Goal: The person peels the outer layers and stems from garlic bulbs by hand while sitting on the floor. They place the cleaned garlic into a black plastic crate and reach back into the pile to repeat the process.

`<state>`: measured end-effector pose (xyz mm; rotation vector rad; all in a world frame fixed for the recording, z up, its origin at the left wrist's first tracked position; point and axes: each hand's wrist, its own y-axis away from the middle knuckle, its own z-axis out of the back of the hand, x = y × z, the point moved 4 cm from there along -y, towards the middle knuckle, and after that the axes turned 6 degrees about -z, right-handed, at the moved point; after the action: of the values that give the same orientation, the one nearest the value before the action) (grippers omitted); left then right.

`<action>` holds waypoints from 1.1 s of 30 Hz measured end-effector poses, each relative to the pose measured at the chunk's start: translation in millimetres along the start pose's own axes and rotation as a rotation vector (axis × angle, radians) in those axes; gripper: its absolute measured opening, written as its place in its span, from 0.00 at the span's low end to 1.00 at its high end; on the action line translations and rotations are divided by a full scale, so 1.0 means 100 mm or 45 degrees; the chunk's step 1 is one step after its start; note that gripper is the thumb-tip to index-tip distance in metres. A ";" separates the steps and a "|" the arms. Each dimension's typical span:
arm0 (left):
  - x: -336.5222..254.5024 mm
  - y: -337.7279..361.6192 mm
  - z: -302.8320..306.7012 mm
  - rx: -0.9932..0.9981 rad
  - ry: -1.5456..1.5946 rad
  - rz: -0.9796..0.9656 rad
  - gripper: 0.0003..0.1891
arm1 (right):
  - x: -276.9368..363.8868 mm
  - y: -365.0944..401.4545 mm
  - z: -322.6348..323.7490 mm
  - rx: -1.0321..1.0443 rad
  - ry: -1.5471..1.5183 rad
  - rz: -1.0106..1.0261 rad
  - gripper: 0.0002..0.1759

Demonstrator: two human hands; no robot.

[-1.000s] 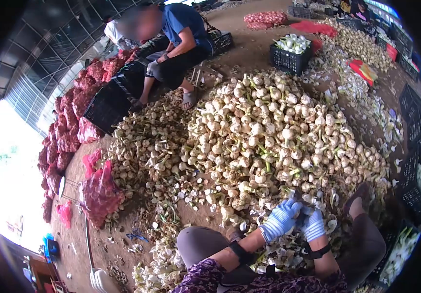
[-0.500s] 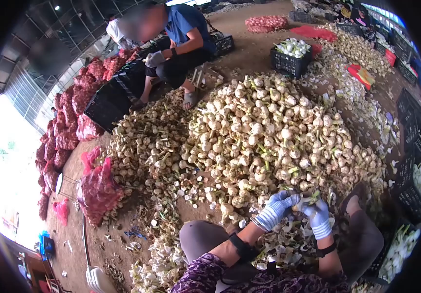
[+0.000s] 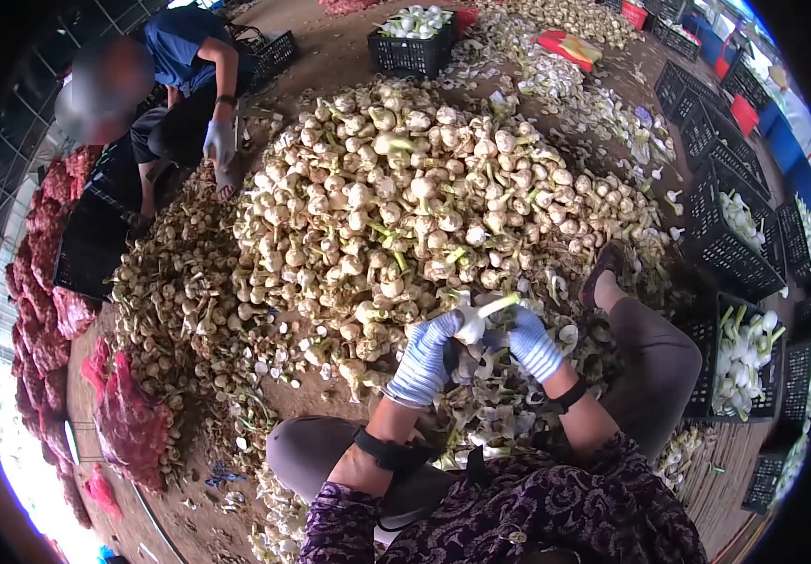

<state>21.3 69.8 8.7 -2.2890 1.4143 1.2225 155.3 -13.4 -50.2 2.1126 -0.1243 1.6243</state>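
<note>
A white garlic bulb [image 3: 470,325] with a green stem pointing up and right is held in front of the pile. My left hand [image 3: 430,357], in a striped glove, has its fingers closed round the bulb. My right hand [image 3: 531,344], gloved too, is closed at the stem side; its fingertips are partly hidden, and what they grip is too small to make out. Beyond both hands rises a large heap of garlic bulbs [image 3: 405,207]. Loose peelings [image 3: 509,404] lie below my hands.
Another person [image 3: 189,75] crouches at the upper left, a gloved hand lowered to the heap. Red mesh sacks [image 3: 44,282] line the left; one sack [image 3: 131,423] stands nearer. Black crates [image 3: 730,235] line the right, one crate holding peeled garlic [image 3: 744,362].
The view has turned right, so the heap and the other person appear further left. A peeled bulb now shows clearly between my hands. The other person has lowered a hand.
</note>
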 end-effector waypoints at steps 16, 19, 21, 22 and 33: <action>0.17 -0.11 0.03 0.084 0.211 -0.019 0.21 | 0.54 0.20 -0.15 -0.093 0.142 0.454 0.09; 0.17 -0.08 0.05 0.026 0.201 0.048 0.17 | 0.47 0.22 -0.10 -0.217 0.358 0.432 0.06; 0.16 -0.05 0.03 -0.004 0.178 0.059 0.19 | 0.52 0.20 -0.06 -0.289 0.506 0.511 0.07; 0.16 -0.04 0.02 -0.031 0.152 0.070 0.21 | 0.57 0.19 -0.05 -0.364 0.655 0.593 0.07; 0.18 -0.15 0.04 -0.080 0.163 -0.153 0.15 | 0.67 0.32 0.04 -0.167 0.468 0.443 0.22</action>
<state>34.9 68.1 -10.3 -2.4954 1.2732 1.1185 167.1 -29.0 21.0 1.7300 -0.4844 2.1129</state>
